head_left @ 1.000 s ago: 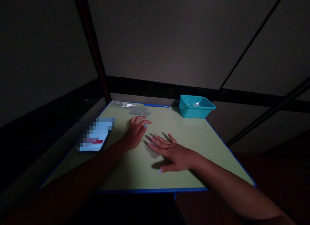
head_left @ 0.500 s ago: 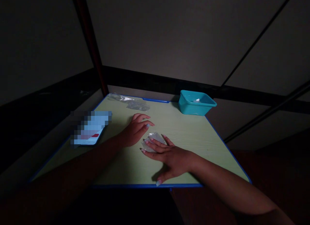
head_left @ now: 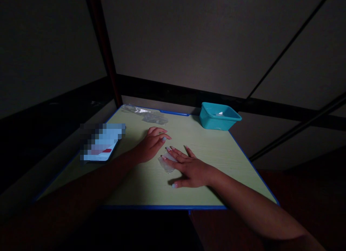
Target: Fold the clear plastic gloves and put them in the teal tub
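Note:
A small clear plastic bag (head_left: 167, 166) lies flat on the table in front of me, partly covered by fingers. My right hand (head_left: 190, 168) rests over it with fingers spread, the fingertips pressing on the plastic and the thumb on the bare tabletop. Just up and to the left of the bag, my left hand (head_left: 151, 144) lies on the table with its fingers loosely curved and apart. Nothing shows in its grasp.
The pale table (head_left: 211, 146) has a blue edge. Crumpled clear plastic bags (head_left: 154, 117) lie at the far left. A turquoise basket (head_left: 218, 123) with something shiny inside stands at the far right corner. A lit phone (head_left: 104, 143) lies at the left edge.
My right hand has slid a little away from me over the small bag, baring the bag's near part. My left hand has hardly moved.

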Demonstrator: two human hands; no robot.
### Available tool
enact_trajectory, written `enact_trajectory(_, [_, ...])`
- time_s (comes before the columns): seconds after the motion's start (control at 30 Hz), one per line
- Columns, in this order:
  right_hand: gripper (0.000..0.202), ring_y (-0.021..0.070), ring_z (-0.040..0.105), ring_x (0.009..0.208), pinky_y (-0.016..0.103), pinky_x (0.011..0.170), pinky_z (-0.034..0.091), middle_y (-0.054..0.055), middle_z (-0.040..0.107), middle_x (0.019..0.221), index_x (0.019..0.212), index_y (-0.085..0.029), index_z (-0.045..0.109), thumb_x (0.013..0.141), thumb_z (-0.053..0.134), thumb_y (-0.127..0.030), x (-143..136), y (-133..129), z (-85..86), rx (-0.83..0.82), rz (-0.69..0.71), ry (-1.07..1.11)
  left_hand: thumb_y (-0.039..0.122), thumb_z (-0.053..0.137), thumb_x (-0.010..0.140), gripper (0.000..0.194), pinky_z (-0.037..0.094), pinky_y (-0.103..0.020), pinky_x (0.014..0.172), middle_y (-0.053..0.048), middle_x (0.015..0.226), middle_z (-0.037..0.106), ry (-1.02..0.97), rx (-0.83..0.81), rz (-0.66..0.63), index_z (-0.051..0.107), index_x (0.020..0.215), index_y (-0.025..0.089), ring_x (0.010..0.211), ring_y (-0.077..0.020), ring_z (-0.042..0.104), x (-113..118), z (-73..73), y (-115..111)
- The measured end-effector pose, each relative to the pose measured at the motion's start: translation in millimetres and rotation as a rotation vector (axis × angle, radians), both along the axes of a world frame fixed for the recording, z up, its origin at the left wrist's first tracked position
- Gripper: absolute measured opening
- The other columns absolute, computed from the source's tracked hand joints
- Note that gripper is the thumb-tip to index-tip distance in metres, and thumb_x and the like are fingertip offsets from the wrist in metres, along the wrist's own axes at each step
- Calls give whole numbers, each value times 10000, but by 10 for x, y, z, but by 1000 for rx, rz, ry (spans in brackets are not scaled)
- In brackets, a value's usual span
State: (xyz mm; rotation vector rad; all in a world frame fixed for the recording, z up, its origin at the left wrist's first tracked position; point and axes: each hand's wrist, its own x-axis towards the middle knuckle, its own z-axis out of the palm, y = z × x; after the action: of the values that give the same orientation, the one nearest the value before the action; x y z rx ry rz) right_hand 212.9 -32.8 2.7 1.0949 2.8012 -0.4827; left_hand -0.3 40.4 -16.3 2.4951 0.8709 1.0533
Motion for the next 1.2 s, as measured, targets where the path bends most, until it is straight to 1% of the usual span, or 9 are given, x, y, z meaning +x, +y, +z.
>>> enact_trajectory(0.13, [797,331,-41,1407,652,1026,-76,118,-96,1534,1460,-375,166,796,481,-682,-9,-10,-31,27,-1,-4,506,166,961,564,311,-421,1027,-84,1129,539,14,13,-4,636,1051,206,1127,-223,400,2,-16,3])
enact_trajectory(0.23, [808,349,-47,1402,659,1018,-83,102,-116,1533,1446,-406,193,764,514,-697,-8,-1,-26,30,4,-9,473,181,968,533,310,-420,1025,-86,1127,539,20,27,-5,630,1054,200,1131,-222,399,2,-35,14])
enact_trajectory(0.33, [864,350,-33,1406,669,1015,-74,107,-104,1534,1464,-372,137,762,528,-687,5,25,-2,39,-1,7,433,209,972,489,311,-415,1025,-89,1131,538,19,45,10,624,1061,190,1133,-224,394,-1,-49,27])
enact_trajectory(0.47, [816,282,55,1421,636,1041,-86,125,10,1543,1481,-253,-39,884,401,-595,9,52,18,83,-46,69,388,269,965,414,326,-407,1015,-93,1145,530,44,57,0,611,1084,189,1133,-228,392,2,-53,26])
enact_trajectory(0.53, [784,259,81,1421,624,1051,-87,126,49,1541,1478,-228,-68,913,366,-554,-5,49,13,78,-47,74,375,304,956,382,330,-404,1011,-97,1146,525,62,58,-12,609,1089,187,1133,-230,392,7,-50,19])
enact_trajectory(0.67, [734,257,53,1423,609,1063,-75,123,45,1541,1490,-223,38,917,363,-546,-47,23,-10,61,-13,22,354,334,943,349,320,-402,1020,-95,1154,516,74,49,-20,607,1090,195,1143,-231,383,14,-37,1])
enact_trajectory(0.8, [731,268,51,1421,601,1068,-68,141,67,1540,1488,-228,128,899,365,-590,-67,3,-27,75,-7,-12,346,338,938,338,316,-422,1026,-90,1166,513,82,25,-13,603,1094,207,1153,-238,375,14,-16,-20])
enact_trajectory(1.07, [679,333,-6,1412,640,1040,-62,72,-119,1542,1444,-415,200,847,419,-655,-77,12,-49,79,-6,-8,344,332,937,354,307,-427,1035,-103,1178,509,103,17,-20,611,1093,192,1162,-242,371,24,-25,-36])
enact_trajectory(1.2, [708,362,-5,1406,678,1013,-48,75,-147,1536,1437,-430,203,820,454,-669,-53,24,-36,70,10,9,341,345,936,346,308,-431,1033,-103,1188,505,109,26,-14,610,1101,192,1162,-246,370,19,-25,-31])
